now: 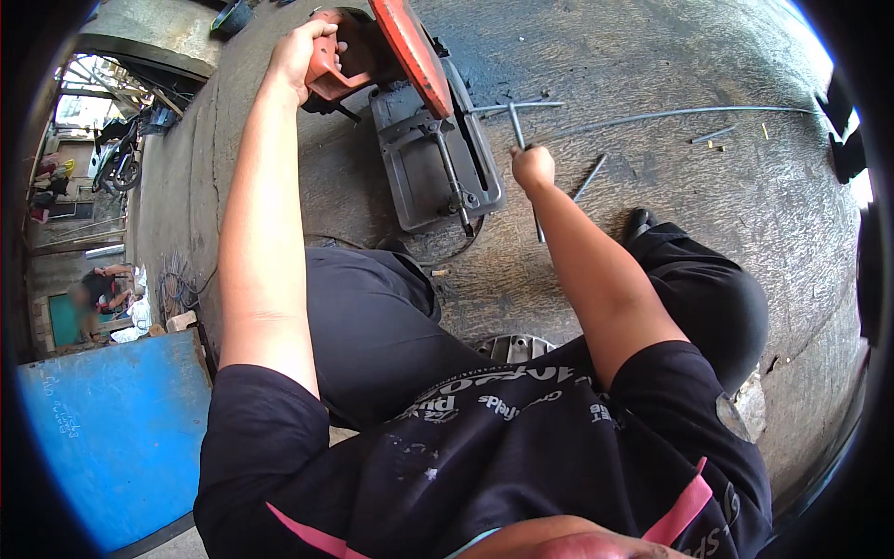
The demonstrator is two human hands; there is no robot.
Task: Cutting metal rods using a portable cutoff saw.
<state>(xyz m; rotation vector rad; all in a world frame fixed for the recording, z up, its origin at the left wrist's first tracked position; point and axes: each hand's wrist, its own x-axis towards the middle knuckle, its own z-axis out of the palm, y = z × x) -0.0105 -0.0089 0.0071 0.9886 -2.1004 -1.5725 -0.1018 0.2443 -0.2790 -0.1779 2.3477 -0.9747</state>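
Lying in right-hand grip [533, 170]: steel rod [518, 126]

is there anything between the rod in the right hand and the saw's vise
Nothing visible blocks it. The right hand grips the thin metal rod just right of the chop saw base, and the concrete floor between them looks bare. Loose rod offcuts lie farther right, off that path. The left hand holds the saw handle.
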